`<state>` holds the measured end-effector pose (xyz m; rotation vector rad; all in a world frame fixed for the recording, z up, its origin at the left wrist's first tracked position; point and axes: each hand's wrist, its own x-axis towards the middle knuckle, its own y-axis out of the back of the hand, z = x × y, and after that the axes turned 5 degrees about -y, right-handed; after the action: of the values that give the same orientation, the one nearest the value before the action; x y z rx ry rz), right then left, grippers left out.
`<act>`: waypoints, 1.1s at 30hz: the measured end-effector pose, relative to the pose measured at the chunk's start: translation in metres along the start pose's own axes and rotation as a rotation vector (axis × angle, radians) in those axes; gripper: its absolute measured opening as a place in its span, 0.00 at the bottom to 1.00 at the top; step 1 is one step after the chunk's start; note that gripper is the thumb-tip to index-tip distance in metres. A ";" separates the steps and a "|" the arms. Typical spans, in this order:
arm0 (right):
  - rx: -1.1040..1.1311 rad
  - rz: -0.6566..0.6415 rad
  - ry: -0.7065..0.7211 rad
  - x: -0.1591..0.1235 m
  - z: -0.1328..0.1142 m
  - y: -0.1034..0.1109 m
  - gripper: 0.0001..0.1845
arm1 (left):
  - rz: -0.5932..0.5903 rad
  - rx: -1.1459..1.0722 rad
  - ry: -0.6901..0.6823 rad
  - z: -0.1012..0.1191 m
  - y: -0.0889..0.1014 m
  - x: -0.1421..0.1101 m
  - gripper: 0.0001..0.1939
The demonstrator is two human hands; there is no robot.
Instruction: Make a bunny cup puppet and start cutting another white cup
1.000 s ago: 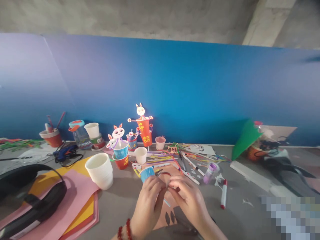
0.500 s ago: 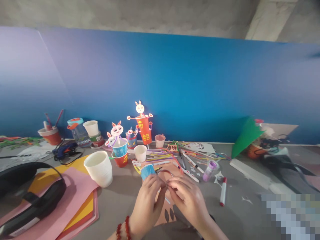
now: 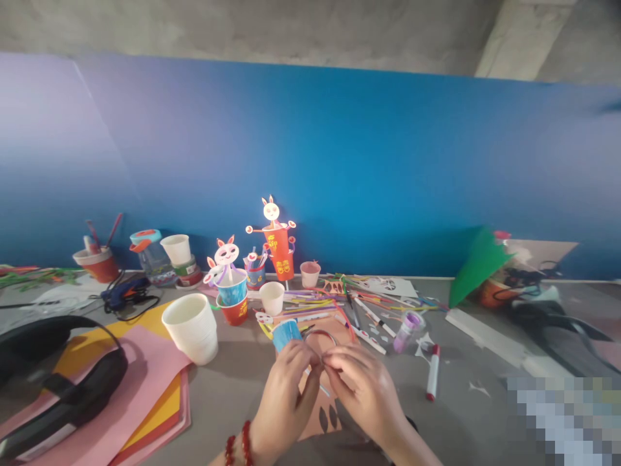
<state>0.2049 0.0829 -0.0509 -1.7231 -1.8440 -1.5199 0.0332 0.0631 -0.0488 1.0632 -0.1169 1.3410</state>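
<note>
My left hand (image 3: 294, 375) and my right hand (image 3: 361, 382) meet fingertip to fingertip over a pink paper sheet (image 3: 317, 424) with leaf-shaped holes. Both are closed in a pinch, and whatever sits between the fingers is too small and covered to make out. A thin curved band (image 3: 323, 332) arcs just beyond the fingertips; I cannot tell whether it is held. Right behind my left fingers lies a blue paper cup (image 3: 286, 332), tilted. Under the hands a pale blue strip (image 3: 325, 391) shows on the paper.
Stacked white cups (image 3: 191, 330) and a black headset (image 3: 92, 382) on coloured paper lie left. Behind stand rabbit figures in blue cups (image 3: 231, 288) and red cups (image 3: 277, 249). Pipe cleaners (image 3: 315, 299) and pens are scattered there. A purple-capped jar (image 3: 406, 331) and red-capped marker (image 3: 433, 373) lie right.
The view has tipped slightly, so the table things sit a little higher in the picture. Both hands keep their pinch, with only small finger movements.
</note>
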 end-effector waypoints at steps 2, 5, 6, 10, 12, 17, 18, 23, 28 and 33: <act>0.003 0.005 -0.001 -0.001 0.000 -0.001 0.11 | -0.006 -0.009 0.006 0.000 -0.001 -0.001 0.08; 0.022 0.017 -0.018 -0.001 -0.001 -0.001 0.11 | -0.009 -0.029 0.016 -0.001 -0.001 -0.001 0.08; 0.030 0.020 -0.025 -0.001 -0.001 -0.001 0.10 | -0.006 -0.036 0.020 -0.001 -0.001 -0.001 0.08; 0.062 0.023 -0.052 0.000 -0.002 -0.001 0.10 | 0.007 -0.064 0.044 -0.002 -0.001 -0.001 0.08; 0.079 0.019 -0.068 0.000 -0.003 -0.001 0.10 | 0.013 -0.078 0.057 -0.002 -0.001 -0.002 0.08; 0.109 0.021 -0.090 0.000 -0.004 0.001 0.10 | 0.016 -0.109 0.072 0.000 0.001 -0.001 0.09; 0.114 0.022 -0.089 0.001 -0.004 0.001 0.10 | 0.013 -0.112 0.071 0.000 0.001 -0.001 0.09; 0.127 0.015 -0.081 0.002 -0.005 0.002 0.10 | 0.014 -0.119 0.074 0.000 0.002 0.000 0.09; 0.102 0.011 -0.069 0.001 -0.003 0.000 0.09 | 0.007 -0.115 0.062 -0.002 0.001 -0.001 0.08; 0.074 -0.011 -0.037 0.000 -0.001 0.001 0.09 | -0.005 -0.089 0.017 0.000 0.002 -0.001 0.09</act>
<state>0.2051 0.0816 -0.0496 -1.7215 -1.9052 -1.4141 0.0311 0.0623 -0.0487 0.9761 -0.1596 1.3280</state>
